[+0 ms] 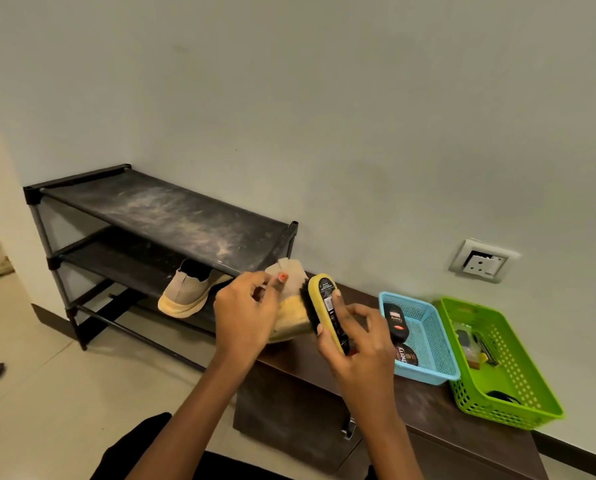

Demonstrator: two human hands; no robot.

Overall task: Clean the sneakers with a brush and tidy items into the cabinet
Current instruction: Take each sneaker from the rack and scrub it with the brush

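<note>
Right hand (358, 344) fingers (338, 299) grasping brush (326, 306), bristles facing left, touching sneaker (291, 318). Left hand (246, 313) grasping sneaker, just left of brush. Brush long axis along sole.

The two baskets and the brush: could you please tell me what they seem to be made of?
Blue basket: probably moulded plastic, uniform colour, fine mesh holes. Green basket: likewise plastic, glossy, rows of slots. Brush: yellow back, plastic or painted wood, hard to tell; black bristles, fibre unclear.

both forearms reach forward, hands near each other; left hand (246, 313) curled, gripping sneaker (291, 318); right hand (358, 341) wrapped round brush (320, 306).
</note>
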